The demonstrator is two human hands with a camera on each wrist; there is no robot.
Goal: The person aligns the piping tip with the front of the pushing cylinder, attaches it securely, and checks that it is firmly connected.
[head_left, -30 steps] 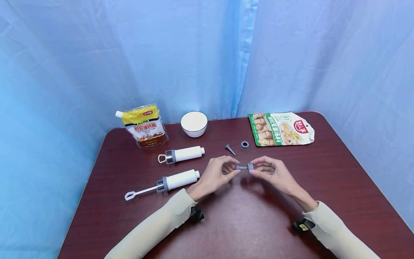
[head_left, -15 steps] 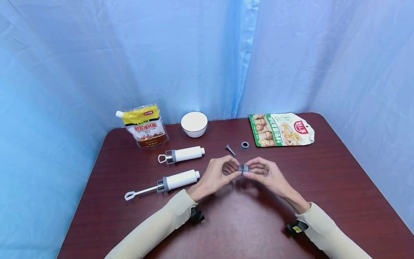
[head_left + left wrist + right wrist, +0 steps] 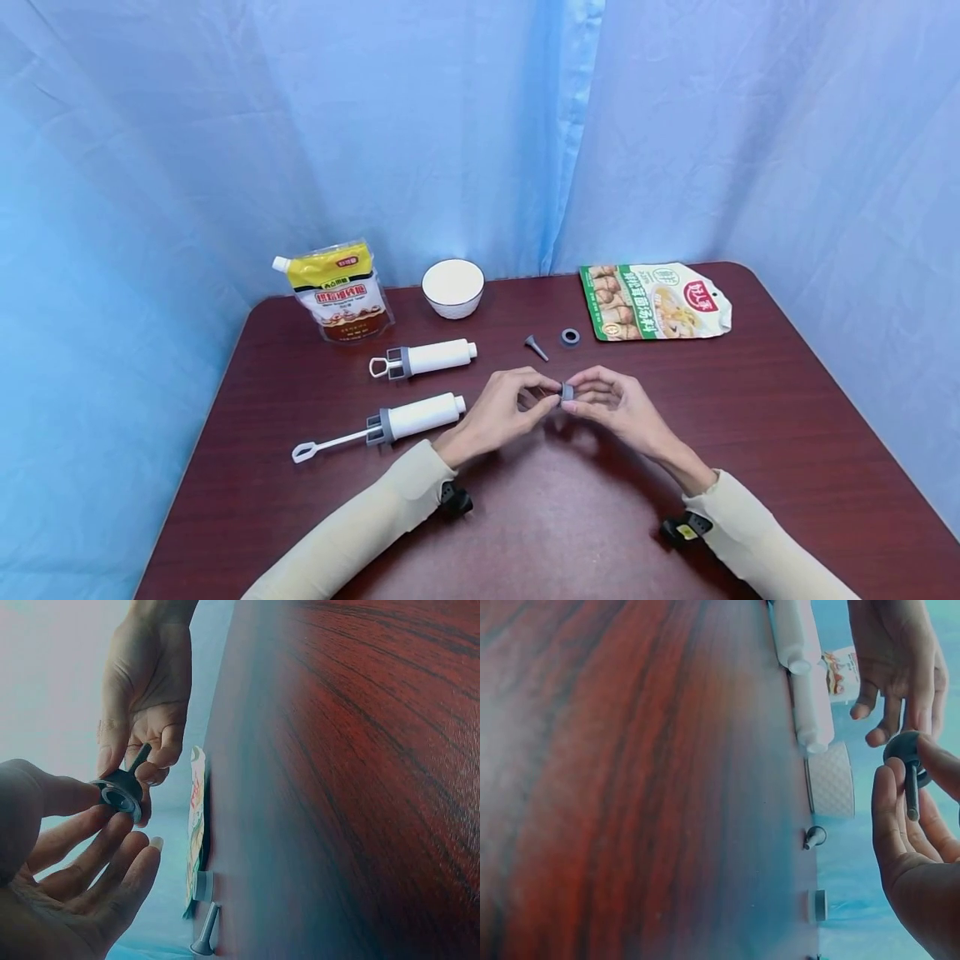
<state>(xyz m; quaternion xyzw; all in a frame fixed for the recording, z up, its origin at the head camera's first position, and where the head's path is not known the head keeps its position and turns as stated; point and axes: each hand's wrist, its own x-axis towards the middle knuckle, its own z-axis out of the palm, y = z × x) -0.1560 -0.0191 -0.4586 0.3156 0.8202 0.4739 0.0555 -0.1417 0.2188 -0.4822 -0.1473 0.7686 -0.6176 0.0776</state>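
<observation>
My left hand (image 3: 504,408) and right hand (image 3: 624,408) meet over the table, fingertips pinching a small grey ring cap (image 3: 567,392) from opposite sides. A grey nozzle (image 3: 912,796) runs through the cap, its narrow tube pointing toward my right palm. The cap's open hollow side faces the left hand in the left wrist view, with a paler inner rim (image 3: 118,799). Behind the hands lie a second grey nozzle (image 3: 536,347) and a loose grey ring cap (image 3: 570,337). Left of the left hand is a white syringe-like tube (image 3: 423,415) with its plunger drawn out.
Another white tube (image 3: 438,356), plunger pushed in, lies farther back. A spouted pouch (image 3: 343,293) and a white bowl (image 3: 453,288) stand at the rear left. A flat green and white packet (image 3: 656,302) lies at the back right, before the blue curtain (image 3: 420,133).
The right hand has moved left, bringing its ring cap over the nozzle held by the left hand. Cap and nozzle were apart one second ago; now the nozzle sits through the cap.
</observation>
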